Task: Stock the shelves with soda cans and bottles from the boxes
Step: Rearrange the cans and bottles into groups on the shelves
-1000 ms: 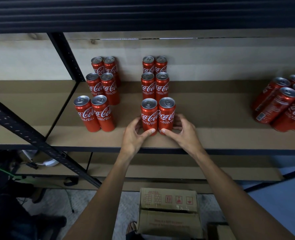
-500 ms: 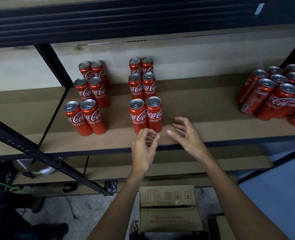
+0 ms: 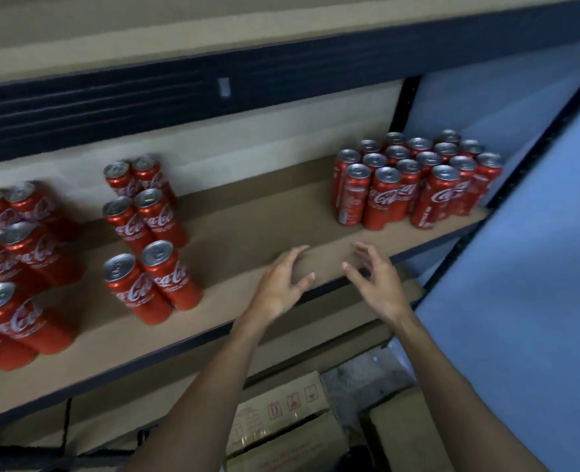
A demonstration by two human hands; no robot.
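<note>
Red soda cans stand on a brown shelf board (image 3: 247, 216). One double row of cans (image 3: 145, 240) stands left of centre, and another double row (image 3: 13, 267) is at the far left. A loose cluster of several cans (image 3: 414, 182) fills the shelf's right end. My left hand (image 3: 281, 284) hovers over the shelf's front edge, fingers relaxed and empty. My right hand (image 3: 377, 281) is beside it, fingers spread and empty, below and left of the right cluster.
A dark metal shelf beam (image 3: 281, 73) runs overhead. A blue wall (image 3: 526, 301) and a dark upright post (image 3: 520, 172) close off the right side. Cardboard boxes (image 3: 281, 424) sit on the floor below the shelf, with a lower shelf board (image 3: 332, 328) behind them.
Both hands have let go of the front pair of cans in the middle row and moved right along the shelf edge. The view has swung right, bringing the right cluster closer.
</note>
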